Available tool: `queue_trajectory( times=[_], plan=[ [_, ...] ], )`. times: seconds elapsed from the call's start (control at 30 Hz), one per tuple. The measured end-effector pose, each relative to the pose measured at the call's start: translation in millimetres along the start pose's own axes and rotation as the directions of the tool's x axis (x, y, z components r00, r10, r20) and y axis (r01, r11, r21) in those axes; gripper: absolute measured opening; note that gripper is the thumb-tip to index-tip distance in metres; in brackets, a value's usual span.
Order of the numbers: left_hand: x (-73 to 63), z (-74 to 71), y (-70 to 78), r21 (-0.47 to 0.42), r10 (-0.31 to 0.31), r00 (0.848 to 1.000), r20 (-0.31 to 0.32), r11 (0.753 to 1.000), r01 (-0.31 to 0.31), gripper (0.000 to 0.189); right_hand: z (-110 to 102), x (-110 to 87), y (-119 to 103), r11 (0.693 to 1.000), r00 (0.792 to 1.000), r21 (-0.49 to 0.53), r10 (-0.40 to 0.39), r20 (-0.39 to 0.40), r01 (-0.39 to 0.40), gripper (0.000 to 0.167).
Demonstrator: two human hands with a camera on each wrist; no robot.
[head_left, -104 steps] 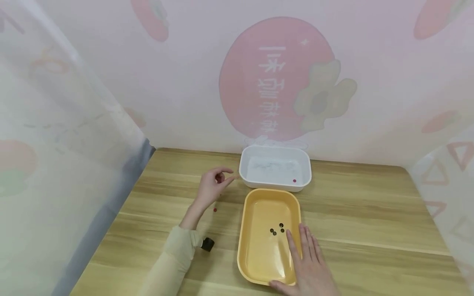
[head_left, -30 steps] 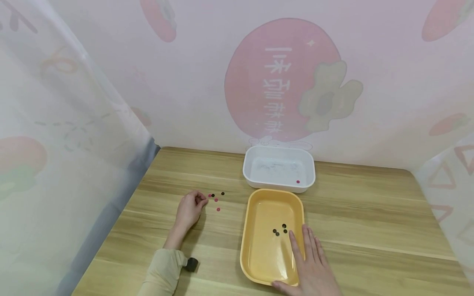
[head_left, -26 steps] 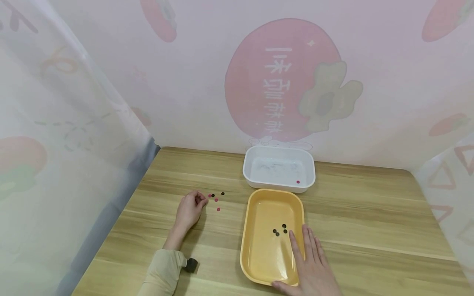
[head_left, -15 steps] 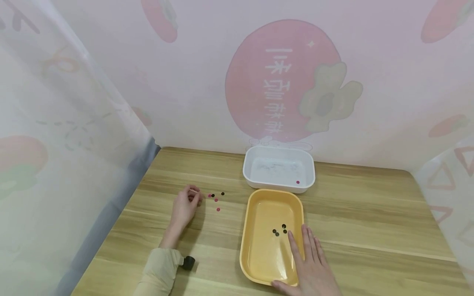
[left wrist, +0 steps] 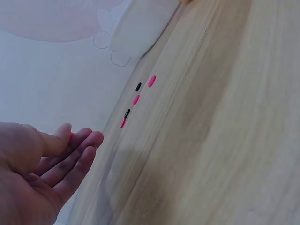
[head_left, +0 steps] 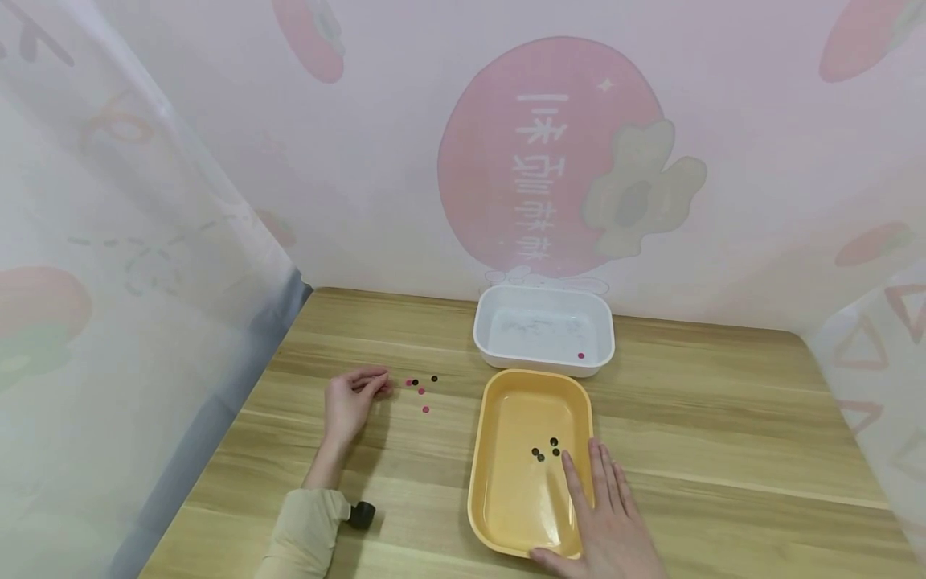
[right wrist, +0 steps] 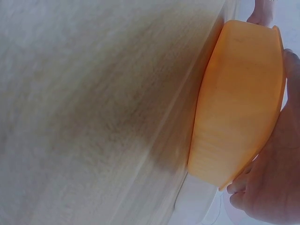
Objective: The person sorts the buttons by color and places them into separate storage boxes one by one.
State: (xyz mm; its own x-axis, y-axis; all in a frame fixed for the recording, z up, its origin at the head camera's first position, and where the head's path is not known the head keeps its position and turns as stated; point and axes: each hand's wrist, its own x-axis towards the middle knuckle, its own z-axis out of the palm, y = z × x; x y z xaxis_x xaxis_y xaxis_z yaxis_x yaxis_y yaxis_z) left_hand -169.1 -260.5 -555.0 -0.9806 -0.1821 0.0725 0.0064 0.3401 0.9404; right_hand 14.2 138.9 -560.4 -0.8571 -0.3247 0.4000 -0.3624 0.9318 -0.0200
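The right hand (head_left: 608,523) hides the yellow tray's (head_left: 474,450) near right corner and is cut off at the bottom of the head view, as is the left sleeve (head_left: 300,527). I can't make out whether the left hand (head_left: 349,402) has anything between thumb and fingertips. The pink discs (head_left: 425,409) and black discs (head_left: 434,378) are too tiny for detail. In the right wrist view the bench (right wrist: 93,93) is blurred.

Pale cloth walls (head_left: 376,177) (printed in pink) around a wood-grain table (head_left: 723,434) suggest a screened-off booth.

Yellow tray (head_left: 510,498) in head and right-wrist views.
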Motion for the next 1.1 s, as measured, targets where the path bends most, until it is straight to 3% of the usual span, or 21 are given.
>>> queue_trajectory(
  times=[0.23,0.5,0.8,1.1],
  plan=[
    [0.5,-1.5,0.6,0.088,-0.001,1.000,-0.007,0.996,0.001,0.020,-0.1,-0.6,-0.2,1.000,1.000,0.014,0.002,-0.001,-0.002,0.131],
    [0.7,-2.0,8.8,0.128,0.007,0.998,-0.055,0.992,0.000,0.017,-0.6,-0.3,-0.6,1.000,1.000,0.010,0.005,-0.006,-0.005,0.133],
    [-2.5,-10.8,35.4,0.157,0.078,0.995,-0.069,0.985,-0.067,0.018,-2.3,0.2,-1.1,1.000,1.000,0.010,0.012,0.006,-0.012,0.132],
    [-7.3,-22.6,67.3,0.056,0.100,0.994,-0.041,0.994,-0.097,0.021,-2.4,0.2,-1.2,1.000,1.000,0.003,0.011,0.001,-0.011,0.133]
  ],
)
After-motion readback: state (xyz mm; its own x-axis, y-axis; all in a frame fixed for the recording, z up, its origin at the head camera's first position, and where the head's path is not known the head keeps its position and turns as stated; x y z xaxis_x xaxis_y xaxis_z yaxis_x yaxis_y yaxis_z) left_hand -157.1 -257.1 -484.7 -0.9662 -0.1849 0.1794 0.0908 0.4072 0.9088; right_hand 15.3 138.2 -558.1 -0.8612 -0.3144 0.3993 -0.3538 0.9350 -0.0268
